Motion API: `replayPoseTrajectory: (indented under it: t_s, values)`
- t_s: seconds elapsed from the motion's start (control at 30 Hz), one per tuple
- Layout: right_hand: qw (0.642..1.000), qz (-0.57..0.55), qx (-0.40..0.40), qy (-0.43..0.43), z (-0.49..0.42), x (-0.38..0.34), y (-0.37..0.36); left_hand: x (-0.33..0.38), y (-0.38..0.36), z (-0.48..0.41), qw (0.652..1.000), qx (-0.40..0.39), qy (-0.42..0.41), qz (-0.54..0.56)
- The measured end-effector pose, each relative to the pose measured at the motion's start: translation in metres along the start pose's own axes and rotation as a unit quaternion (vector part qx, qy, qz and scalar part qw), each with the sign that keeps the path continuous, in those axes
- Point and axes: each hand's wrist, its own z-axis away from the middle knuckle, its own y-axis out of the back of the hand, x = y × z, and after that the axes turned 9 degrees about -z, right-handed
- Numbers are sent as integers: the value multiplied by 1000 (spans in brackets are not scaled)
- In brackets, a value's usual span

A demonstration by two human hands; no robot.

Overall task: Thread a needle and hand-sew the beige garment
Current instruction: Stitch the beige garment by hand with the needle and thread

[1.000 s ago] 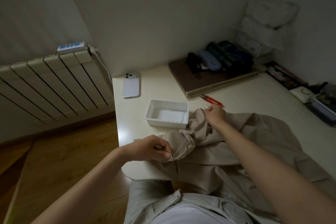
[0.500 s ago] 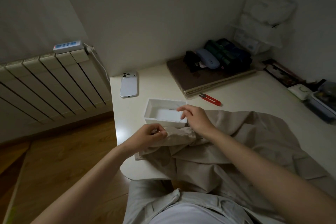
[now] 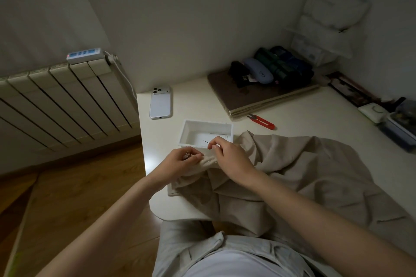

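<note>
The beige garment (image 3: 292,171) lies crumpled across the white table (image 3: 304,119) and hangs over its near edge onto my lap. My left hand (image 3: 182,161) grips a bunched fold at the garment's left end. My right hand (image 3: 229,155) sits just right of it and pinches a thin needle (image 3: 207,142), whose tip points up and left over the white box (image 3: 207,134). The thread is too fine to make out.
A white phone (image 3: 160,103) lies face down at the table's back left. Red thread snips (image 3: 262,121) lie behind the garment. A brown board (image 3: 254,94) carries dark cases at the back. Small containers (image 3: 396,123) line the right edge; a radiator (image 3: 56,101) stands left.
My right hand came back from beside the red snips to the fold near the white box and now pinches the needle. My left hand lifted the fold slightly toward the box.
</note>
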Motion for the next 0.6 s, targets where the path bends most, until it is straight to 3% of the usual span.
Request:
replayPoseTrajectory:
  t_s: [0.17,0.33,0.6]
  values:
    - [1000,-28,-6,10,0,0,3,0,-1,1,999,-9,43,11]
    - [998,-67,-15,-10,2,-1,6,-3,1,2,998,35,15,48]
    - [993,-60,-97,-32,3,-6,12,-1,3,4,996,37,-22,81]
